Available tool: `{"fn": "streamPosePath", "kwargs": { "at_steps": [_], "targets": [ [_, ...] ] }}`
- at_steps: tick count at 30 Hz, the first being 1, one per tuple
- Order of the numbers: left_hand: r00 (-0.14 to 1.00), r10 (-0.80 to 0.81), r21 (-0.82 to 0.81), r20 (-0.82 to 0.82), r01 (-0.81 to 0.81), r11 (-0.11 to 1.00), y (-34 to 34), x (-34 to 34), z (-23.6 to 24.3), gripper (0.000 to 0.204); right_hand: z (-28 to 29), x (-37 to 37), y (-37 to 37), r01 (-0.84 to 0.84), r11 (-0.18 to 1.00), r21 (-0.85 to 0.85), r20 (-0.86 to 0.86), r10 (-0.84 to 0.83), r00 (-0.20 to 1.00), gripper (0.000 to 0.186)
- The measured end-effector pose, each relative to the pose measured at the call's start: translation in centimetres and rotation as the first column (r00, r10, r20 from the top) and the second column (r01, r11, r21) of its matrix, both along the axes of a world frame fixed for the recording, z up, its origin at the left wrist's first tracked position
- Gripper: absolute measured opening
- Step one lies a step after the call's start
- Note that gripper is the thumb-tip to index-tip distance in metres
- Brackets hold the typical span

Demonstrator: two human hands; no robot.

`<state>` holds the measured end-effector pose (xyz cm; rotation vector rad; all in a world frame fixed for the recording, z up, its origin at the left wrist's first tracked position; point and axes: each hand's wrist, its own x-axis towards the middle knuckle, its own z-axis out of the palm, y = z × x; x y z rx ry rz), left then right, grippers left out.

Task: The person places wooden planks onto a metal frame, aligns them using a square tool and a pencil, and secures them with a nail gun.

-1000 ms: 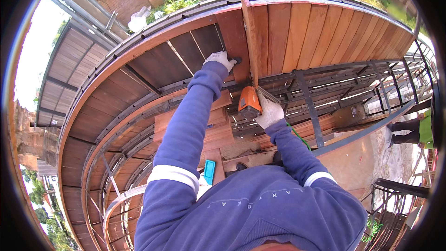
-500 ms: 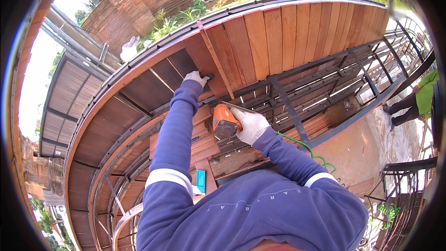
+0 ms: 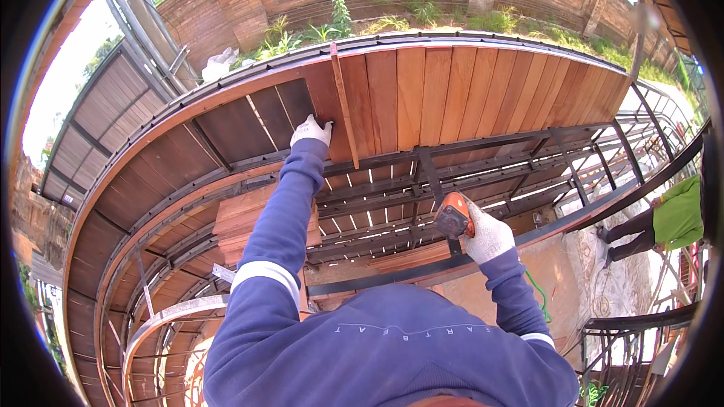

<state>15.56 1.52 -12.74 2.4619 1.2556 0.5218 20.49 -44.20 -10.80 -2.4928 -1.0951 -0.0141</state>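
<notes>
My left hand [image 3: 311, 132], in a pale work glove, rests at the left edge of a reddish-brown board [image 3: 323, 98]. Its thumb and forefinger look spread apart, and whatever lies under the palm is hidden. Just right of it, a narrow wooden strip [image 3: 343, 105] lies across the boards. My right hand [image 3: 489, 235], also gloved, is closed around the handle of an orange and black nail gun [image 3: 454, 215]. The tool is held above the dark metal frame, apart from the boards.
Fitted boards [image 3: 452, 94] curve away to the right over black metal framing [image 3: 430, 173]. Loose planks [image 3: 245, 218] are stacked beside my left arm. A green hose [image 3: 537, 294] hangs below my right forearm. Someone in a green top [image 3: 676, 215] stands at the right.
My right hand has carried the nail gun right, away from the boards. My left hand has stayed near the board's edge; the dark round thing at its fingertips no longer shows clearly.
</notes>
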Motion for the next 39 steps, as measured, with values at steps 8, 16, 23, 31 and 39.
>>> {"fn": "streamPosePath", "kwargs": {
  "at_steps": [8, 16, 23, 31, 39],
  "targets": [
    [0.994, -0.098, -0.079, -0.038, 0.095, 0.992, -7.1, 2.4, 4.5, 0.08, -6.3, 3.0, -4.9, 0.122, 0.984, -0.129, 0.17, -0.099, 0.981, 0.057],
    [0.98, -0.09, 0.079, 0.179, 0.077, 0.994, -11.0, -0.9, 5.6, 0.045, -8.0, 2.2, -3.6, -0.039, 0.931, -0.363, 0.209, 0.123, 0.97, 0.093],
    [0.393, 0.292, -0.356, 0.872, 0.099, 0.929, -9.0, -17.8, 4.1, 0.028, -9.5, 1.1, -3.8, -0.09, 0.943, -0.32, 0.231, 0.17, 0.958, 0.096],
    [0.341, 0.443, -0.421, 0.829, -0.139, 0.896, -9.1, -31.5, -4.7, 0.046, -8.8, 0.8, -3.6, -0.136, 0.966, -0.22, 0.209, 0.182, 0.961, 0.088],
    [0.265, 0.534, -0.548, 0.803, -0.025, 0.836, -12.3, -34.0, -4.3, 0.045, -7.1, -0.2, -3.4, -0.081, 0.968, -0.239, 0.053, 0.096, 0.994, 0.092]
  ]
}}
